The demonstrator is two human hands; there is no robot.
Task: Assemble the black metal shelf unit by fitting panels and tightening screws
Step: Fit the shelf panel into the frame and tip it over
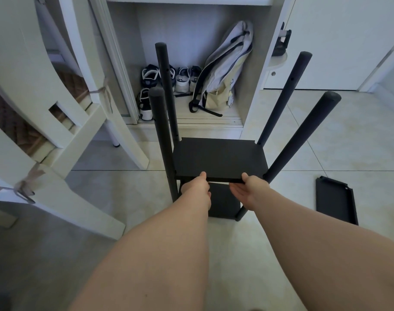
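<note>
Left hand [196,187], right hand [247,190] grip panel [218,156] (near edge).

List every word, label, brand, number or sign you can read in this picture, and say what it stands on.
No text here can be read.
backpack: one small dark mark on its side, too small to read.
shoes: no legible brand.
shelf panel and loose panel: plain black, no markings visible.
</note>
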